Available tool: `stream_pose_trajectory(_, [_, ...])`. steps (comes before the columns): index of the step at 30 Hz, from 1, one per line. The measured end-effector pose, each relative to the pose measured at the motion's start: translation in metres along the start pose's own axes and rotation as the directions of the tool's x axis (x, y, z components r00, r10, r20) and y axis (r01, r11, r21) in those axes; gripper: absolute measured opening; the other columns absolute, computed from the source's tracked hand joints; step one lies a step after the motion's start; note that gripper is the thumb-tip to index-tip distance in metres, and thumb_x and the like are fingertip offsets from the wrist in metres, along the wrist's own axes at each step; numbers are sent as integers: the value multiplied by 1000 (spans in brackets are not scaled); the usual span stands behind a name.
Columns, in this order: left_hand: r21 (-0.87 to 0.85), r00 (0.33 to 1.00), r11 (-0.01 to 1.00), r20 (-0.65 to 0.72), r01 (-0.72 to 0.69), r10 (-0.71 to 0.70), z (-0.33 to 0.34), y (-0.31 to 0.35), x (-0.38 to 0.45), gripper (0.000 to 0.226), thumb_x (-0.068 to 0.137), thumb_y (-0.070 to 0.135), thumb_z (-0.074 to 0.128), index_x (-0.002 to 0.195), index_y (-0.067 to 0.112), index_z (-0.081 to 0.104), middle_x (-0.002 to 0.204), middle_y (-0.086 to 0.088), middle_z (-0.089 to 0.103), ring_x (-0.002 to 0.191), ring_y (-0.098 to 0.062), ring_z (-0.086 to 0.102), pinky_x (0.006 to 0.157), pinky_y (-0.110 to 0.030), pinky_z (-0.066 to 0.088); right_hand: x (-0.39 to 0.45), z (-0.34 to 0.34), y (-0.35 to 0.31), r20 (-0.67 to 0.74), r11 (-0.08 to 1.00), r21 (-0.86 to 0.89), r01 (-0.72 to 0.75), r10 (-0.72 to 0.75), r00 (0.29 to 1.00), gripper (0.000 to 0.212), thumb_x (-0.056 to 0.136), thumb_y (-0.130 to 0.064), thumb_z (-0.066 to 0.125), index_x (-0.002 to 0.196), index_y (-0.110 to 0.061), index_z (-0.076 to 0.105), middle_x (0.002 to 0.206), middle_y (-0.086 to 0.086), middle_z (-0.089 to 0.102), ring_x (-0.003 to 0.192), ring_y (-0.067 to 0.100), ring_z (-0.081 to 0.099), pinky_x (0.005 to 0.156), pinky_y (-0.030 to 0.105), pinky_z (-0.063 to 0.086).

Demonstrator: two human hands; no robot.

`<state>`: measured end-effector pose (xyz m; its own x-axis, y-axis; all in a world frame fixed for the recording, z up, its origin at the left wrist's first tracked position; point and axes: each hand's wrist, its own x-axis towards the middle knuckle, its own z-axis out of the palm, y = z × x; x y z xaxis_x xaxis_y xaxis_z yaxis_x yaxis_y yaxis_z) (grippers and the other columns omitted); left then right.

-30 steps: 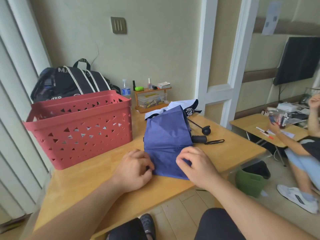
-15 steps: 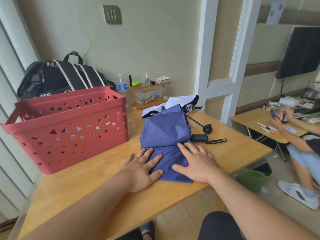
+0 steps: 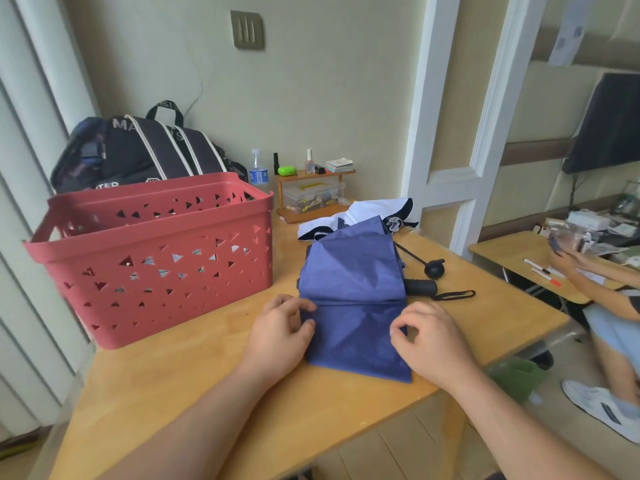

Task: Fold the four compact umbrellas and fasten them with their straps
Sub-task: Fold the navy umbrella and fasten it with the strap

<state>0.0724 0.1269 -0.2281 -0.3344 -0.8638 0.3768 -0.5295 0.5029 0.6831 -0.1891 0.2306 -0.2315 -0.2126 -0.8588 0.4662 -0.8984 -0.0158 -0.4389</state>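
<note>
A blue compact umbrella lies flattened on the wooden table, its canopy creased across the middle. Its black handle and wrist loop stick out on the right. My left hand pinches the canopy's left edge with curled fingers. My right hand pinches the right edge the same way. Behind it lies a white and navy umbrella, unfolded, with its thin shaft and round black handle pointing right.
A red perforated basket stands at the left of the table, a black bag behind it. A small wooden shelf with bottles sits by the wall. A person sits at another table on the right. A green bin stands below.
Both hands lay flat on the blue canopy half a second ago; now their fingers are curled and pinch its left and right edges. The head camera has shifted slightly.
</note>
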Motion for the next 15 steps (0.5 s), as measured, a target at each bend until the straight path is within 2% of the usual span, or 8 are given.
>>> stream_pose_trajectory(2, [-54, 999, 998, -23, 32, -34, 1, 1, 10, 34, 92, 19, 69, 119, 40, 63, 118, 14, 54, 104, -5, 57, 100, -33, 48, 0, -2, 1, -57, 998, 38, -43, 46, 997, 17, 82, -19, 72, 71, -31, 67, 81, -18, 61, 88, 9, 56, 80, 31, 50])
stream_pose_trajectory(4, [-77, 999, 996, -4, 40, -40, 3, 6, 24, 48, 92, 24, 69, 136, 35, 53, 130, 10, 51, 121, -10, 52, 108, -39, 46, -1, -4, -2, -53, 994, 79, -80, 84, 995, 17, 82, -17, 73, 72, -31, 68, 81, -16, 62, 86, 5, 57, 77, 27, 49])
stream_pose_trajectory(7, [-131, 995, 987, -19, 91, -94, 9, 18, 52, 68, 87, 45, 68, 149, 38, 40, 143, 5, 51, 134, -18, 46, 114, -44, 41, 2, -6, -1, -27, 980, 158, -122, 128, 991, 16, 82, -16, 75, 81, -31, 72, 84, -15, 62, 86, 2, 57, 73, 16, 46])
stream_pose_trajectory(9, [-139, 992, 985, -51, 104, -112, 17, 22, 65, 68, 86, 53, 66, 148, 38, 43, 143, 6, 54, 135, -20, 48, 115, -46, 41, 4, -7, 1, -22, 968, 199, -151, 158, 987, 15, 83, -16, 75, 86, -30, 73, 86, -13, 61, 86, 4, 57, 72, 15, 46])
stream_pose_trajectory(11, [-154, 990, 985, -107, 77, -95, 26, 24, 66, 55, 91, 47, 70, 142, 36, 53, 137, 9, 59, 130, -17, 52, 112, -46, 44, 7, -7, 3, -18, 950, 250, -186, 197, 980, 17, 82, -15, 74, 87, -31, 73, 86, -11, 62, 82, 7, 57, 72, 18, 48])
stream_pose_trajectory(13, [-187, 980, 982, -187, 38, -74, 31, 24, 59, 45, 91, 40, 75, 133, 38, 58, 127, 14, 63, 120, -12, 58, 106, -42, 48, 8, -9, 4, -11, 929, 300, -218, 231, 973, 18, 83, -16, 74, 87, -34, 72, 88, -10, 63, 79, 9, 58, 72, 20, 50])
stream_pose_trajectory(15, [-267, 975, 963, -206, 22, -79, 33, 25, 49, 45, 89, 35, 79, 127, 41, 54, 119, 15, 67, 108, -7, 62, 94, -32, 50, 10, -9, 7, 6, 906, 345, -245, 259, 966, 17, 84, -18, 75, 87, -35, 72, 89, -10, 64, 78, 8, 59, 72, 18, 50])
